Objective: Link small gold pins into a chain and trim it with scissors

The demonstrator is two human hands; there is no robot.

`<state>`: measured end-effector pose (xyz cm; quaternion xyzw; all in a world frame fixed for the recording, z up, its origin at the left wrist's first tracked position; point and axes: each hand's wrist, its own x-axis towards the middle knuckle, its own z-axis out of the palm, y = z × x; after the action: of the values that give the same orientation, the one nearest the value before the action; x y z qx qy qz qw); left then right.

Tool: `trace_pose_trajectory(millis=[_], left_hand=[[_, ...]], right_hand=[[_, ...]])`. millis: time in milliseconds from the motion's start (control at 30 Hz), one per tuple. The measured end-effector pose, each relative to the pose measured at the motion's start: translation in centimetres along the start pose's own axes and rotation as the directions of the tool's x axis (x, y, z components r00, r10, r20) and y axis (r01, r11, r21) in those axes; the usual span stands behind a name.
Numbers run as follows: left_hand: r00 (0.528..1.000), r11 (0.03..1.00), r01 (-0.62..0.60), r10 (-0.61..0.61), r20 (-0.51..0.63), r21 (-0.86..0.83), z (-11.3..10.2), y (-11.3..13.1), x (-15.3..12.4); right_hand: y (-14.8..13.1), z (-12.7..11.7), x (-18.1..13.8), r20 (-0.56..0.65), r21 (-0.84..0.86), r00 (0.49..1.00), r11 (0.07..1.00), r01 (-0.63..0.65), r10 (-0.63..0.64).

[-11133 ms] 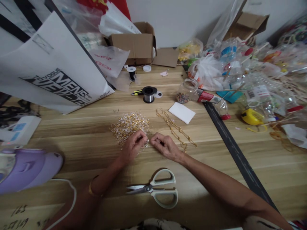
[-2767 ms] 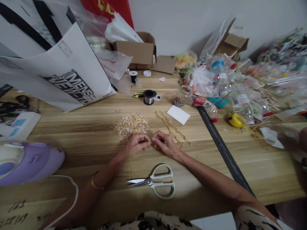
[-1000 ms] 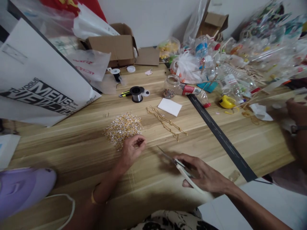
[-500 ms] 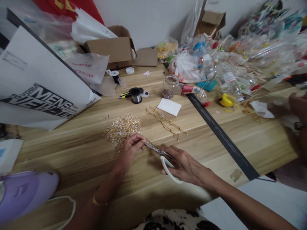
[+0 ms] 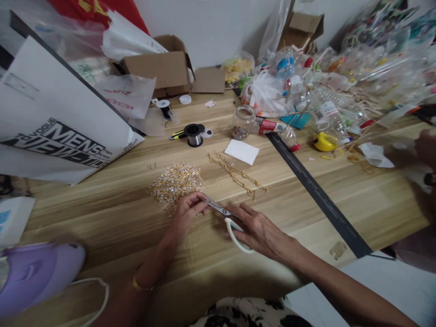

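Observation:
My right hand (image 5: 259, 228) grips a pair of scissors (image 5: 235, 236) by its white handles. The blades point left and reach the fingertips of my left hand (image 5: 191, 208). Those fingers are pinched together; what they hold is too small to make out, though thin pale strands hang below toward the table edge. Right behind my left hand lies a heap of small gold and clear beaded pieces (image 5: 175, 184). Two gold chains (image 5: 238, 175) are stretched out on the wood beyond the blades.
Past the chains are a white card (image 5: 241, 151), a jar of beads (image 5: 242, 122) and a wire spool (image 5: 194, 135). A dark strip (image 5: 316, 195) crosses the table. Plastic bottles (image 5: 329, 111) crowd the back right. A paper bag (image 5: 61, 122) stands left. Another person's hand (image 5: 425, 145) is at far right.
The scissor blades have closed together at my left fingertips, and my right hand has shifted slightly left. My left hand stays nearly in place. The view has moved a little.

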<state>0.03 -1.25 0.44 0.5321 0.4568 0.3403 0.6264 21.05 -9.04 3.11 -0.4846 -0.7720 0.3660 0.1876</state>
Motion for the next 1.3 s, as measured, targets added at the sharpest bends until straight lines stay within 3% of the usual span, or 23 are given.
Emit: trace_pose_trajectory(millis=[667,1300], left_hand=[[0.999,0.999,0.033,-0.034,0.039,0.023,0.21,0.45,-0.06],[0.993,0.996,0.069,-0.074,0.093,0.056,-0.16,0.18,0.22]], right_hand=[[-0.78,0.53,-0.09,-0.037,0.156,0.999,0.988,-0.015,0.021],[0.02,0.12,-0.46,0.002,0.165,1.0,0.986,-0.02,0.02]])
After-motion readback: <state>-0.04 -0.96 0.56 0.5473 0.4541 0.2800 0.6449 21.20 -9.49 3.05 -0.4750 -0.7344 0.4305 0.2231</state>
